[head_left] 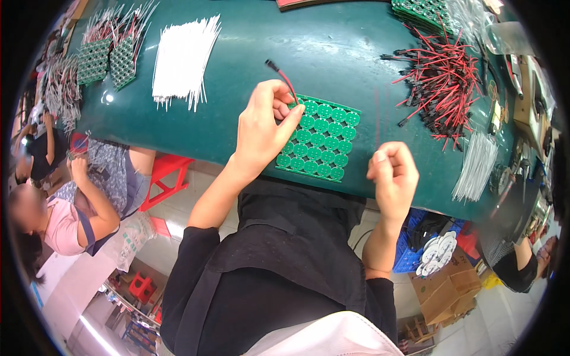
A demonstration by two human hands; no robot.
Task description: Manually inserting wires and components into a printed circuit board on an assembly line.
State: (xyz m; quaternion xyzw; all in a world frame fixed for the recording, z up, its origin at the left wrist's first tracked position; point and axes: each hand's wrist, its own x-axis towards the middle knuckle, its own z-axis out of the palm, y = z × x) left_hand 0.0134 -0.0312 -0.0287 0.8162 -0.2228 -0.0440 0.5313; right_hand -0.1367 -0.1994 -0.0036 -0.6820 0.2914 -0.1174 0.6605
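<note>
Between the thumb and fingers of my left hand (259,124) is a short red-and-black wire lead (287,78), its black connector pointing up and to the left. The lead's lower end meets the upper left corner of a green circuit board panel (321,142); my fingers hide whether it is joined there. Rows of round boards make up the panel, which lies flat near the table's front edge. Just to the right of it, my right hand (393,178) is raised with curled fingers and the thumb against the index finger. Anything inside that grip is hidden.
A heap of red-and-black wire leads (444,86) lies at the right, with clear-white strips (475,166) below it. White strips (184,62) and wired green panels (95,61) are at the left. More panels (420,13) stack at the back. A co-worker (89,207) sits left.
</note>
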